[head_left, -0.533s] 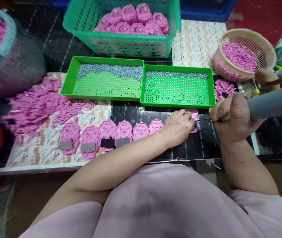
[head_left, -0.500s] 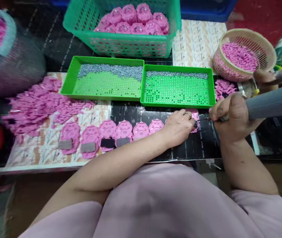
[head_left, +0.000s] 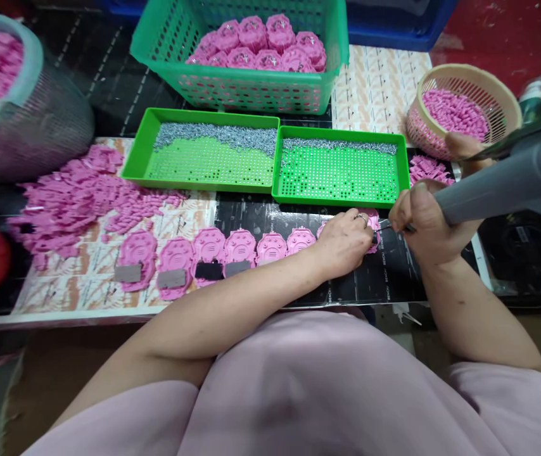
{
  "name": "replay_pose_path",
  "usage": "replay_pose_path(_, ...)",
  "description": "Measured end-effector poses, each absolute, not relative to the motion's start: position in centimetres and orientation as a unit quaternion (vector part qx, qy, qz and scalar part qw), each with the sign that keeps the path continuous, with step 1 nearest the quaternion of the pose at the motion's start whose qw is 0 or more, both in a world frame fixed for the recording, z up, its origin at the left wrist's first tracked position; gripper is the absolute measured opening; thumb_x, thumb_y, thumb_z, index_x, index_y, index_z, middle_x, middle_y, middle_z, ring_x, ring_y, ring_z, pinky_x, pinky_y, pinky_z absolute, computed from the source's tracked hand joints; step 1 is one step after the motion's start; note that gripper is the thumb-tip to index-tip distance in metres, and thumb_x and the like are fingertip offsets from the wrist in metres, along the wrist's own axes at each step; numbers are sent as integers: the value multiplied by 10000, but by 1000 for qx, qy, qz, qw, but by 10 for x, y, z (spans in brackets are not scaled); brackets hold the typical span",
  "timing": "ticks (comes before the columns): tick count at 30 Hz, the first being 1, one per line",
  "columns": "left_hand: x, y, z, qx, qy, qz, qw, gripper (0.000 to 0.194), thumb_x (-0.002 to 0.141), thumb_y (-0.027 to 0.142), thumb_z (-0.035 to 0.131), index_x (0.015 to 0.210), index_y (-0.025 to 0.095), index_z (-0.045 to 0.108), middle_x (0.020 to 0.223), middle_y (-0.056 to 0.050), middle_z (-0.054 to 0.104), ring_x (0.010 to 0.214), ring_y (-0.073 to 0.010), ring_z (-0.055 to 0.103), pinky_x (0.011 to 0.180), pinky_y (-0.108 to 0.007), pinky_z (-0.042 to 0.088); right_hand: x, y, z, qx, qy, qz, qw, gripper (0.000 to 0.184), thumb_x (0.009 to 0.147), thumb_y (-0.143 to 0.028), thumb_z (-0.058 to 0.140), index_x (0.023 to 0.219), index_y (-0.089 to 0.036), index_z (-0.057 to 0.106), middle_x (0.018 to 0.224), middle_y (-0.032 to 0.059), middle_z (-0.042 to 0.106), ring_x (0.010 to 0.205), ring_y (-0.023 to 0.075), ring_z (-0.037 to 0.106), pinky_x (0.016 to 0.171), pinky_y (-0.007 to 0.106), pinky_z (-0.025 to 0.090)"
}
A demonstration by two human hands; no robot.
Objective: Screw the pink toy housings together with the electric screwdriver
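Note:
My left hand (head_left: 346, 244), with a ring on one finger, bends its fingers over a pink plastic casing (head_left: 373, 240) at the right end of a row. Its fingers press on the casing and cover most of it. Wrapped around a grey power screwdriver (head_left: 498, 190) is my right hand (head_left: 429, 218). The tool slants down to the left, and its thin metal bit (head_left: 384, 224) reaches the casing beside my left fingertips; the exact contact point is too small to tell. More pink casings (head_left: 270, 248) lie leftward, several with grey or black pads (head_left: 128, 273).
Two green trays (head_left: 204, 187) of small screws stand just behind the row. Farther back is a green basket (head_left: 251, 88) of pink assemblies. Loose pink parts (head_left: 75, 202) are heaped left, near a grey bin (head_left: 37, 133). A beige basket (head_left: 465, 73) stands at right.
My right hand and the screwdriver have shifted left, closer to my left hand. My left hand stays on the same casing. The whole view has tilted slightly.

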State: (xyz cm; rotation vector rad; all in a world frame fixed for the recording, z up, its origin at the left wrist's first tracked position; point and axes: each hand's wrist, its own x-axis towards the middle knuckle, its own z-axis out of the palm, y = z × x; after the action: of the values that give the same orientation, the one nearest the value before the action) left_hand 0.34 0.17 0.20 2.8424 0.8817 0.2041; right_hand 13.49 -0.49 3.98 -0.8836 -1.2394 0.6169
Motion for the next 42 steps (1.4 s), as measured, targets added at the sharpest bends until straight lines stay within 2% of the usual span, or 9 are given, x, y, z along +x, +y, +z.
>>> replay_pose_path(3, 3, 1, 3, 950, 295, 59, 85, 211, 908, 240, 526, 913, 105, 689, 948, -132, 639, 948, -254, 562, 714, -346, 438, 135, 15, 53, -336, -537, 215, 743, 294, 798, -309, 685, 598, -229, 484, 406, -92, 401, 300, 77, 390, 284, 226, 310)
replay_pose_path(5, 3, 1, 4, 950, 295, 59, 81, 209, 914, 233, 519, 916, 105, 685, 947, -130, 641, 944, -252, 565, 711, -345, 438, 136, 34, 56, -326, -498, 160, 788, 347, 803, -321, 672, 581, -229, 422, 399, -97, 397, 293, 71, 381, 278, 216, 284)
replay_pose_path(12, 2, 1, 5, 952, 289, 56, 81, 267, 948, 277, 483, 933, 99, 681, 945, -128, 645, 962, -255, 567, 746, -352, 446, 143, 70, 29, -412, -500, 89, 756, 352, 804, -497, 648, 1010, -270, 474, 459, -131, 370, 286, 73, 344, 306, 207, 285)
replay_pose_path(20, -5, 6, 21, 946, 301, 71, 96, 313, 973, 309, 446, 1100, 111, 653, 1098, -119, 634, 988, -239, 566, 810, -349, 456, 144, 76, 27, -400, -516, 111, 749, 531, 790, -518, 665, 1180, -255, 419, 438, -142, 385, 277, 76, 329, 307, 216, 284)
replay_pose_path(26, -11, 17, 26, 941, 318, 72, 89, 270, 959, 205, 441, 925, 146, 702, 931, -81, 631, 914, -201, 582, 804, -316, 466, 147, 82, 21, -435, -529, 94, 723, 413, 795, -563, 613, 1036, -277, 439, 457, -135, 402, 298, 86, 382, 347, 227, 339)
replay_pose_path(30, -13, 24, 26, 924, 357, 83, 113, 239, 949, 189, 464, 1056, 178, 678, 983, -67, 618, 911, -193, 600, 737, -292, 482, 140, 74, 34, -379, -479, 124, 782, 461, 773, -470, 684, 1059, -242, 404, 428, -155, 398, 280, 83, 360, 307, 208, 298)
replay_pose_path(33, -12, 26, 24, 904, 375, 146, 148, 273, 967, 250, 472, 1188, 179, 615, 1042, -68, 608, 934, -177, 608, 784, -291, 493, 128, 49, 56, -345, -454, 153, 807, 286, 763, -366, 697, 794, -239, 443, 409, -124, 394, 286, 76, 352, 294, 213, 272)
replay_pose_path(36, -11, 24, 21, 889, 376, 181, 189, 329, 955, 324, 521, 1247, 181, 572, 1078, -68, 609, 969, -174, 609, 817, -297, 499, 118, 16, 77, -359, -468, 213, 779, 437, 822, -359, 612, 501, -215, 352, 386, -67, 308, 307, 77, 371, 304, 233, 260)
replay_pose_path(42, -13, 13, 18, 892, 380, 138, 203, 220, 946, 333, 535, 970, 188, 699, 972, -41, 656, 887, -164, 632, 754, -282, 494, 118, -20, 85, -337, -516, 305, 726, 558, 797, -488, 643, 438, -185, 343, 402, -52, 268, 322, 67, 384, 299, 234, 281)
